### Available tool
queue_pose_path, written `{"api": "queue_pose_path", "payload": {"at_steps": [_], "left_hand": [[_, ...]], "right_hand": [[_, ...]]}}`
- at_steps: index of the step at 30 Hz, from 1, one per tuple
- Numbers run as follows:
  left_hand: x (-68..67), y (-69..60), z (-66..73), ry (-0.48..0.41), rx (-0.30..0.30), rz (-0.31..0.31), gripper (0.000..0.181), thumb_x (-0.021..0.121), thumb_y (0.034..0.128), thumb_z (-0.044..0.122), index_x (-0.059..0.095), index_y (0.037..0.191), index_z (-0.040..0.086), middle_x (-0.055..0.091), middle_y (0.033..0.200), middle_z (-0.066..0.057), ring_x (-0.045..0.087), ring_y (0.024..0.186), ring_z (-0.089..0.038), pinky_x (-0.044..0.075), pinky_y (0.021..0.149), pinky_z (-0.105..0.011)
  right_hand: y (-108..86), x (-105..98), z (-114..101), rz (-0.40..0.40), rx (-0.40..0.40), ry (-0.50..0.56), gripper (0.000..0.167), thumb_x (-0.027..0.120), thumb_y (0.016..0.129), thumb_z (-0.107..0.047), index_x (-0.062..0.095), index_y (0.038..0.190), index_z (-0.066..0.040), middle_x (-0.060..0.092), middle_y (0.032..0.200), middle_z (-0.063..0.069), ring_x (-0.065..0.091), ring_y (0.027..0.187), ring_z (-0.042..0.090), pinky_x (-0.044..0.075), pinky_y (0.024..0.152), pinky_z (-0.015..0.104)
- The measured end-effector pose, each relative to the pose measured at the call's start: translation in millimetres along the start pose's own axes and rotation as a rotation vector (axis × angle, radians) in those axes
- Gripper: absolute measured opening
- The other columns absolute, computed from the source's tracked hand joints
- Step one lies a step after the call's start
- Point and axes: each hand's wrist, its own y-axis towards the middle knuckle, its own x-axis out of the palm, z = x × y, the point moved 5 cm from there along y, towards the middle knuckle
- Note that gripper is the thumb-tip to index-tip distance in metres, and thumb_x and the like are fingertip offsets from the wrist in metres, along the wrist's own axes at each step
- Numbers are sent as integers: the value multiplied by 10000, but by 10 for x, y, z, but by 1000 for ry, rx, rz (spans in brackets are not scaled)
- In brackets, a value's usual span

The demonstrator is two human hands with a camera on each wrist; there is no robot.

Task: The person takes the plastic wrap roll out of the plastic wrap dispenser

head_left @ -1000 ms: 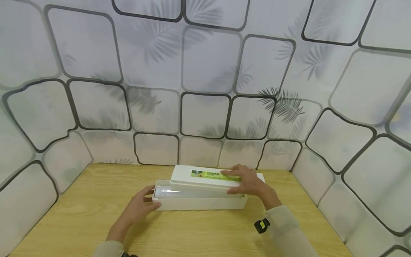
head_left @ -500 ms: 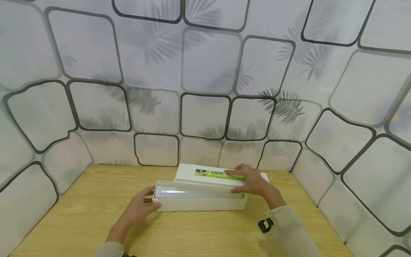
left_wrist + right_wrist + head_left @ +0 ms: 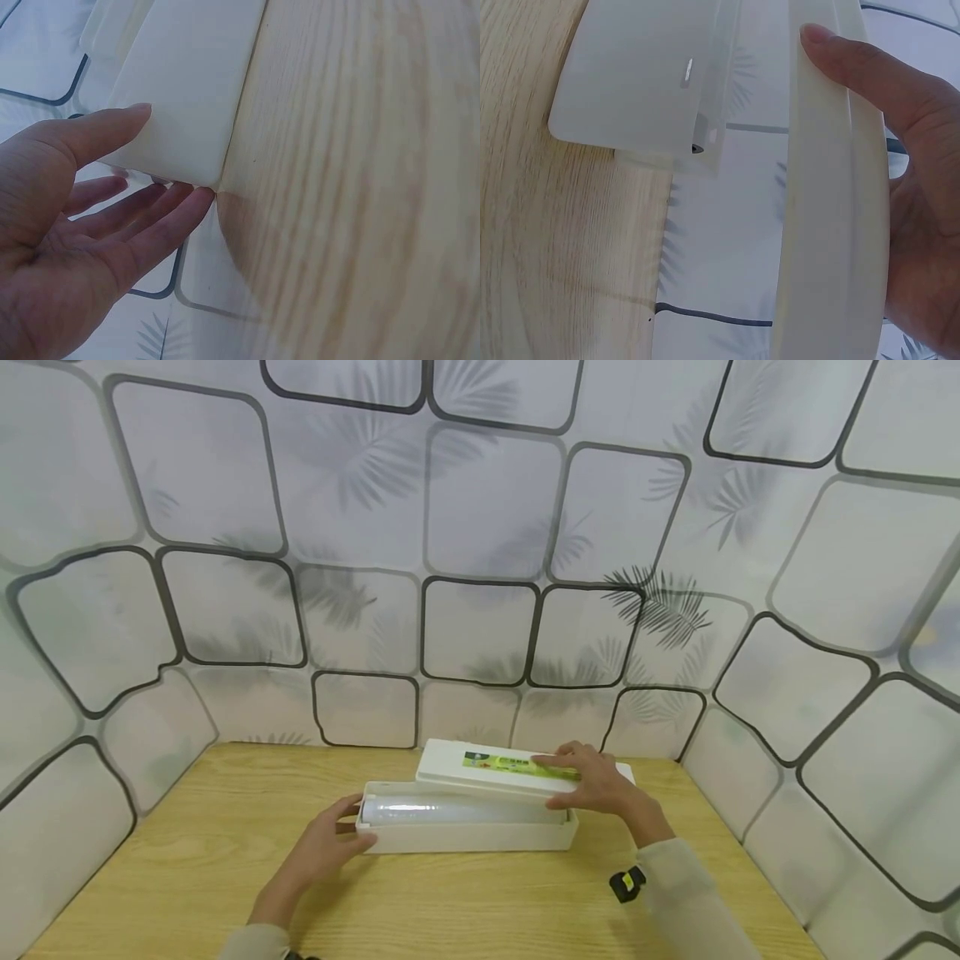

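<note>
A long white plastic-wrap box lies on the table, a roll of clear plastic wrap inside it. My left hand holds the box's left end; in the left wrist view the thumb is on the front face and the fingers are at the end edge. The white lid, with a green label, is held by my right hand across its width, above the box and shifted right. In the right wrist view a gap separates lid from box. The lid hides the roll's right part.
The wooden tabletop extends in front of the box and to both sides. Patterned curtain-like walls enclose the table at the back, left and right. A black wrist device sits at the right sleeve.
The lid has moved to the right and slightly back with my right hand, exposing more of the roll on the left. My left hand and the box have stayed in place.
</note>
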Motion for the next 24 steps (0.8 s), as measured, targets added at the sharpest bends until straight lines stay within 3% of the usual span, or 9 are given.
{"api": "queue_pose_path", "payload": {"at_steps": [24], "left_hand": [[2, -6, 9, -1, 13, 7, 702, 782, 915, 106, 434, 1501, -63, 539, 1435, -350, 645, 1202, -485, 630, 929, -466]], "right_hand": [[-71, -101, 188, 28, 26, -21, 722, 890, 785, -399, 628, 1434, -221, 607, 1291, 167, 562, 1171, 357, 381, 892, 591]]}}
